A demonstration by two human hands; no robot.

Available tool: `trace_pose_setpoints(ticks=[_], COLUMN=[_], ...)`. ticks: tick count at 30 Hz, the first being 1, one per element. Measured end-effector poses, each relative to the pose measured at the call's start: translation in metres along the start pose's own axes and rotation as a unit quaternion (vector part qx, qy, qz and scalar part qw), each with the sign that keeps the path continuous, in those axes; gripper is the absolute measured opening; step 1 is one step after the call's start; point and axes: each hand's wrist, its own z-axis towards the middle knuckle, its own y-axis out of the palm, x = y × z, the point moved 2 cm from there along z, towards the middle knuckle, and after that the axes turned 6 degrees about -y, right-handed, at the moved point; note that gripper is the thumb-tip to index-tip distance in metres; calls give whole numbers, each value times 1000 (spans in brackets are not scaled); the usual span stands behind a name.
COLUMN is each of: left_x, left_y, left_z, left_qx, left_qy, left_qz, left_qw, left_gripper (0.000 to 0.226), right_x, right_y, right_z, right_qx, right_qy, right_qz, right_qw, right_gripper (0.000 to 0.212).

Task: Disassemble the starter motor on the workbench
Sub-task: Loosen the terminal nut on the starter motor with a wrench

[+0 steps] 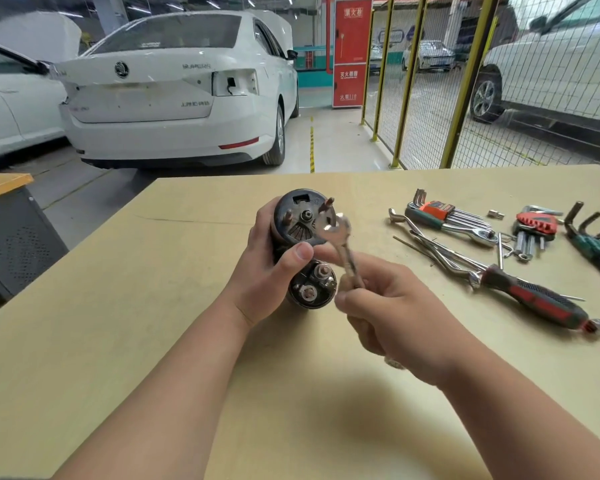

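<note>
The dark starter motor (300, 216) stands on the tan workbench (118, 306) with its end cap facing me; two studs stick out of the cap. Its smaller solenoid (312, 285) sits just below, showing its terminal nuts. My left hand (271, 268) grips the motor body from the left, thumb across the front. My right hand (392, 313) holds the shank of a shiny open-end wrench (340, 237), whose head lies against the right side of the end cap, below the upper right stud.
To the right on the bench lie hex key sets (444, 213) (534, 226), a ratchet, bent wrenches (440, 251), a red-and-black screwdriver (534, 299) and dark green-handled keys (593, 240). White cars and a yellow mesh fence (465, 81) stand beyond the far edge.
</note>
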Motion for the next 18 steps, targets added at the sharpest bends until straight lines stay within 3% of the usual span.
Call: trace_pose_setpoints(ticks=[4,6,8,10,12,16,18], left_x=[0,0,0,1,2,3,3], left_y=[1,1,1,0,1,3,3], left_z=[1,1,0,0,-1,0,1], left_qx=[6,5,3,8,9,7,9], left_qy=[6,3,1,7,6,6,5], left_qz=[8,2,-6,-2,-1,1,0], left_qw=[1000,1000,1000,1000,1000,1000,1000], left_gripper=[68,63,62,60,59,58,57], right_x=[6,5,2,3,8,10,10], right_y=[-5,-3,-4,-9,-13,-4,-3], right_z=[-3,-4,-5,-5,-6,-9,-6], right_qx=[113,79,55,84,109,67,106], right_qy=[2,17,23,29,47,43,20], right_qz=[-112,-108,-20,34,14,-56,-86], right_qw=[987,991,998,995,993,995,990], right_gripper=[27,26,35,38,34,29,23])
